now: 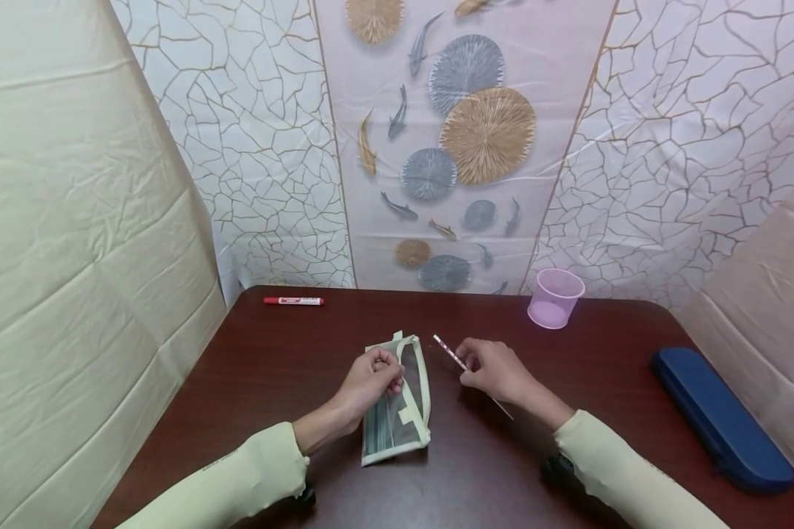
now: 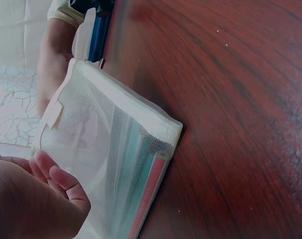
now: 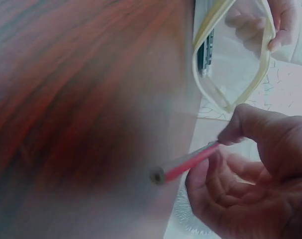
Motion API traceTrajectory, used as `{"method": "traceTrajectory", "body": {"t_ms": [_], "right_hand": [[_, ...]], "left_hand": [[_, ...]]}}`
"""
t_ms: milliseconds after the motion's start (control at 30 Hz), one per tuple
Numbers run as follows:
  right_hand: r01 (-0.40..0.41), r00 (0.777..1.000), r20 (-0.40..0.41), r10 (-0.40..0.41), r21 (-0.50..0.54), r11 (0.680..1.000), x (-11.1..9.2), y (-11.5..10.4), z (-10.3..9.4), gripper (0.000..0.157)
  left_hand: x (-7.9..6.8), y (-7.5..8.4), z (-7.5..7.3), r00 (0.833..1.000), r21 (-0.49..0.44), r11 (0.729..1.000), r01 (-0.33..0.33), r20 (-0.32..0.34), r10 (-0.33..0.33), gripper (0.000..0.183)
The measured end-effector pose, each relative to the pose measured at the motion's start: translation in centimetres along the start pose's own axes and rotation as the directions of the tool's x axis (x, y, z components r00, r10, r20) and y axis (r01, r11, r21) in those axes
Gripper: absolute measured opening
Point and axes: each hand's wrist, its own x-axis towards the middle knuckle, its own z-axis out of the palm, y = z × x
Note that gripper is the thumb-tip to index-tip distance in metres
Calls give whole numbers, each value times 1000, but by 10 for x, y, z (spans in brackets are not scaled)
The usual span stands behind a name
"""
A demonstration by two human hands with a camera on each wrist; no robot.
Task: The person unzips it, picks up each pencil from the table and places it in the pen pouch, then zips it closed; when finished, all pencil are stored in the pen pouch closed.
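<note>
In the head view, a mesh pencil pouch [image 1: 413,433] with a cream zip edge stands tilted on the table, its mouth gaping to the right. My left hand [image 1: 370,378] pinches the pouch's far-left rim and holds it up. Striped, green and red long items [image 2: 150,186] show through the mesh in the left wrist view. To the right of the pouch, my right hand [image 1: 499,373] pinches a slim patterned pencil [image 1: 448,350] between thumb and fingers. Its reddish shaft and blunt end [image 3: 158,176] point toward the camera in the right wrist view. Pencils [image 3: 207,55] lie inside the pouch.
On the dark wooden table [image 1: 291,353], a red-and-white marker [image 1: 294,301] lies at the back left. A pink mesh cup [image 1: 556,300] stands at the back right. A long blue case [image 1: 721,419] lies along the right side. Patterned cloth hangs behind the table.
</note>
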Motion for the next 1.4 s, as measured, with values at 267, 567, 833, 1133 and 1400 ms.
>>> {"method": "traceTrajectory", "body": {"t_ms": [267,567,833,1133,1400], "right_hand": [[9,992,-126,0,76,997,9,-18,-4,29],[-41,982,-139,127,499,866,13,-46,4,33],[-118,985,5,173,750,650,12,-58,17,55],[-210,968,99,232,825,524,11,-59,33,58],[-270,961,179,210,770,578,5,-67,44,56]], "left_hand": [[0,0,1,1000,2,1000,-1,4,1,11],[2,1,0,1000,1,1000,0,11,0,10],[3,0,2,1000,-12,1000,2,4,-2,9],[3,-2,3,1000,0,1000,-1,-3,1,12],[2,-1,2,1000,-8,1000,-13,-17,12,11]]}}
